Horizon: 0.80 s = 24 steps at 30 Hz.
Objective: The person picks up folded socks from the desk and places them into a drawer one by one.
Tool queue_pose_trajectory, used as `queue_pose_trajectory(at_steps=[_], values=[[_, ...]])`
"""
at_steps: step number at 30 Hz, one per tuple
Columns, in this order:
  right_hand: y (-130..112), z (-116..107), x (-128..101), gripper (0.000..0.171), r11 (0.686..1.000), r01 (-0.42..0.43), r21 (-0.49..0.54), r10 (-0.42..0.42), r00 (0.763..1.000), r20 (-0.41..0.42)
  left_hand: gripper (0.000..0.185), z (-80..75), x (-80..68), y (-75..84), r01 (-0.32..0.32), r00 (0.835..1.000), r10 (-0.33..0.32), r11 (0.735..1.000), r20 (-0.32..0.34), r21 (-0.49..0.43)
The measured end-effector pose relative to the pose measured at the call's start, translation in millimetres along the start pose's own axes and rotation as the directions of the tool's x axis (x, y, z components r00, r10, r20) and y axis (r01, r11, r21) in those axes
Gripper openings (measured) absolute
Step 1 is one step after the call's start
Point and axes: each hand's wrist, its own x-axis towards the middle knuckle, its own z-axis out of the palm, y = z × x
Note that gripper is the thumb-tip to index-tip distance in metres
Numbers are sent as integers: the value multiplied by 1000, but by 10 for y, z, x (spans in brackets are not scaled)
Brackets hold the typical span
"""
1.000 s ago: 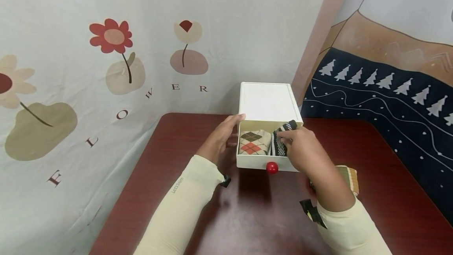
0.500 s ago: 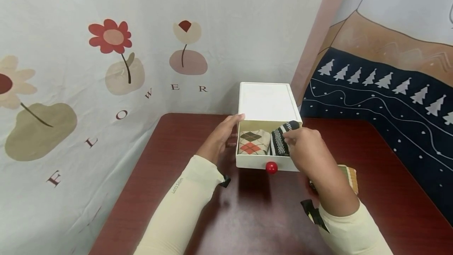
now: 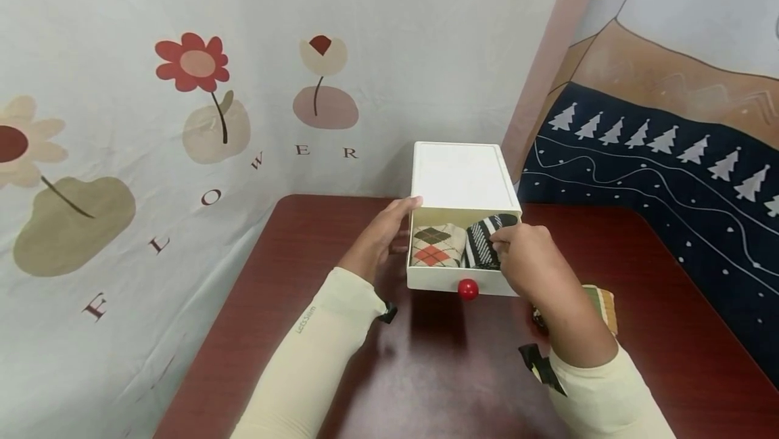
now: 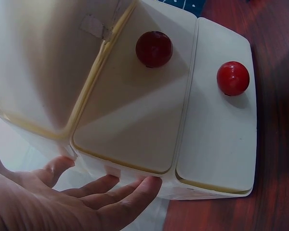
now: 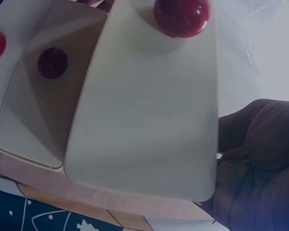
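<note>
A white drawer cabinet [image 3: 462,172] stands on the table, its top drawer [image 3: 438,279] pulled out, with a red knob [image 3: 467,289]. Inside the drawer, a folded beige argyle sock [image 3: 435,246] lies at the left and a black-and-white striped sock [image 3: 482,239] at the right. My right hand [image 3: 532,260] reaches over the drawer's right side, curled fingertips pinching the striped sock, whose right part is hidden. With fingers extended, my left hand [image 3: 380,236] rests against the cabinet's left side. In the right wrist view, the drawer front hides my right fingertips.
A folded green and yellow cloth item [image 3: 601,307] lies on the dark red table [image 3: 487,364], partly behind my right forearm. Two lower drawers, a middle drawer [image 4: 135,106] and a bottom drawer [image 4: 216,134], are closed. A printed curtain [image 3: 389,53] hangs behind the table.
The striped sock has settled lower and flatter in the drawer, its upper end dropping. My right hand has shifted slightly right and its fingers have drawn back. My left hand stays put.
</note>
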Motion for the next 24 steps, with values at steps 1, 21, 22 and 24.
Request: queue_pose_trajectory(at_steps=[1,21,22,24], values=[[4,-2,-16,28,1000,1,6,-1,1000,-12,69,1,1,2,0,1000,0,1000,2,0],[-141,673,-601,28,984,179,-12,-140,726,-673,69,8,6,5,-5,1000,5,1000,-2,-12],[-137,704,-618,29,987,163,-1,-122,734,-668,69,8,7,4,-5,1000,5,1000,-1,-14],[-129,759,-649,31,992,128,16,-87,756,-649,69,6,7,2,-6,1000,6,1000,2,-13]])
